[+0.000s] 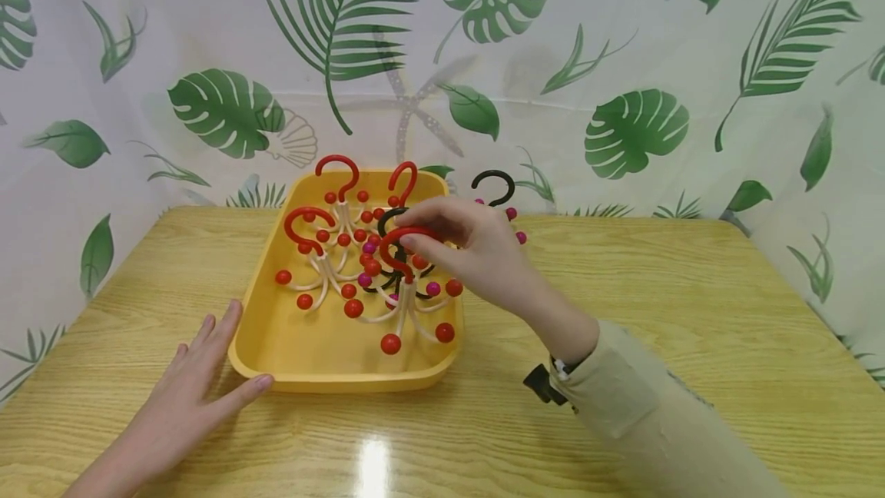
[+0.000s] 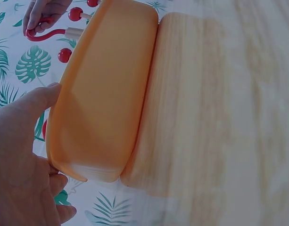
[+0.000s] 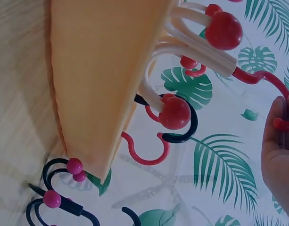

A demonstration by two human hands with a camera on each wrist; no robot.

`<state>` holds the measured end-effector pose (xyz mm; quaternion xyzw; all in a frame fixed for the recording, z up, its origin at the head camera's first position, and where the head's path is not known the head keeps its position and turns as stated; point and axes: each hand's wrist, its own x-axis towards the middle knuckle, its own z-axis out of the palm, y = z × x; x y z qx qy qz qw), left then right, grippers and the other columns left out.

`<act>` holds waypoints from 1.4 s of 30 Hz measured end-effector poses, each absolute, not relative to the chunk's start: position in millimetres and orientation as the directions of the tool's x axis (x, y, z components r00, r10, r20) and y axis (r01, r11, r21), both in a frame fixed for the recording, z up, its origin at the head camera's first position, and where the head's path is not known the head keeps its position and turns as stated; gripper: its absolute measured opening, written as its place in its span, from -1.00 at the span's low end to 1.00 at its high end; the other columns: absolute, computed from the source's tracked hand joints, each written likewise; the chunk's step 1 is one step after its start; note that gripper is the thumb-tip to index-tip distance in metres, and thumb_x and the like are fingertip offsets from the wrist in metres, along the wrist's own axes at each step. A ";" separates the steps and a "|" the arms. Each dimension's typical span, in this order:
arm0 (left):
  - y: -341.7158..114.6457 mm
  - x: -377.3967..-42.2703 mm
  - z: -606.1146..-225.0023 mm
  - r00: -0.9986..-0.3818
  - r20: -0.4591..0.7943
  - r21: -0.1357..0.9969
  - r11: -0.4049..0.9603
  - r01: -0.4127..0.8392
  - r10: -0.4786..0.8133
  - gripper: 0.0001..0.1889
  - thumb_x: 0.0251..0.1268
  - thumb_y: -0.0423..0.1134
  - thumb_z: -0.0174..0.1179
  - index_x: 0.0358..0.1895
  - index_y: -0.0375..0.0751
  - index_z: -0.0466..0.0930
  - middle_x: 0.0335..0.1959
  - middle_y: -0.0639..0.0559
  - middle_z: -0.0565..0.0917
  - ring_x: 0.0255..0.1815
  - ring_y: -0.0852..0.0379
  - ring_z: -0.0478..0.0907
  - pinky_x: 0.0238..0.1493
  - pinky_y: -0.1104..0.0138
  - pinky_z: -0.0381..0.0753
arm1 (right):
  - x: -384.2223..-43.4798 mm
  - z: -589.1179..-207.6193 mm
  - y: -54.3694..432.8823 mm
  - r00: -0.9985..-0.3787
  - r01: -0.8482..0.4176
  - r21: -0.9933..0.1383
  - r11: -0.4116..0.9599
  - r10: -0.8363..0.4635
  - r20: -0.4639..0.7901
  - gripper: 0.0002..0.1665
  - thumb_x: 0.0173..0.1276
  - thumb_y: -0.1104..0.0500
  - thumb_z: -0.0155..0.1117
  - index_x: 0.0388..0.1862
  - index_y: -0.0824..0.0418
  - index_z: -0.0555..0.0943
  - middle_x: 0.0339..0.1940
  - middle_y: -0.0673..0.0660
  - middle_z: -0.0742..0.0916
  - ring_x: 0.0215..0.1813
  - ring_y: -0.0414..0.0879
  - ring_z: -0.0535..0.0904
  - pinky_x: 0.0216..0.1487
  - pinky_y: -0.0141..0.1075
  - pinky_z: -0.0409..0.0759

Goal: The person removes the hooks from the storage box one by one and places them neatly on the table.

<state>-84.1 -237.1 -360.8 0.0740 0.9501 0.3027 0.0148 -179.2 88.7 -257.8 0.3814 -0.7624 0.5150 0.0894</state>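
My right hand (image 1: 477,248) pinches the red hook of a claw hanger (image 1: 408,292) between thumb and fingers. Its white curved arms end in red balls and hang over the right part of a yellow tray (image 1: 293,352). In the right wrist view, the red hook curves up into the fingers. My left hand (image 1: 190,398) rests at the tray's front left corner, fingers straight along the side and thumb at the front rim. Behind the held hanger, inside the tray, a black hanger with magenta balls (image 1: 365,280) is partly hidden.
Several red-hooked hangers stand in the tray, one at the left (image 1: 323,263) and others farther back. Another black hanger (image 3: 71,205) with magenta balls stands on the wooden table (image 1: 691,329), outside the tray at the back right. A leaf-patterned cloth (image 1: 553,98) hangs behind.
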 end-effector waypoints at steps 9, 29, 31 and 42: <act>-236.6 -83.6 -361.4 -0.990 0.007 0.585 0.802 0.121 0.144 -0.02 0.30 0.19 0.11 0.54 0.00 -0.37 0.54 -0.20 -0.15 0.51 -0.24 -0.34 0.39 -0.18 -0.43 | -182.4 -248.3 107.7 -0.702 -0.683 -0.701 0.204 -0.446 0.555 -0.79 0.26 0.37 0.31 -0.11 0.33 0.65 -0.20 0.08 0.71 -0.24 -0.15 0.66 -0.22 -0.29 0.67; -237.1 -83.6 -360.9 -0.989 0.012 0.582 0.803 0.124 0.145 -0.02 0.31 0.19 0.11 0.54 -0.02 -0.37 0.54 -0.20 -0.15 0.51 -0.25 -0.33 0.38 -0.20 -0.40 | -195.2 -237.5 169.6 -0.745 -0.667 -0.655 0.354 -0.296 0.598 -0.77 0.23 0.41 0.32 -0.11 0.40 0.64 -0.26 0.17 0.73 -0.29 -0.18 0.68 -0.19 -0.44 0.63; -237.1 -83.8 -360.6 -0.990 0.010 0.584 0.803 0.122 0.144 -0.02 0.31 0.19 0.11 0.54 -0.01 -0.37 0.54 -0.19 -0.15 0.51 -0.25 -0.33 0.39 -0.20 -0.40 | -195.9 -236.9 175.4 -0.758 -0.651 -0.656 0.381 -0.281 0.589 -0.76 0.24 0.39 0.33 -0.09 0.37 0.65 -0.25 0.15 0.73 -0.28 -0.21 0.68 -0.18 -0.45 0.62; -237.0 -82.9 -360.3 -0.988 0.033 0.580 0.803 0.141 0.149 -0.03 0.32 0.17 0.11 0.54 0.02 -0.38 0.54 -0.19 -0.15 0.51 -0.24 -0.33 0.39 -0.18 -0.40 | -206.8 -239.0 202.9 -0.824 -0.555 -0.680 0.478 -0.205 0.528 -0.71 0.27 0.29 0.34 -0.02 0.30 0.65 -0.26 -0.05 0.75 -0.28 -0.30 0.67 -0.21 -0.53 0.58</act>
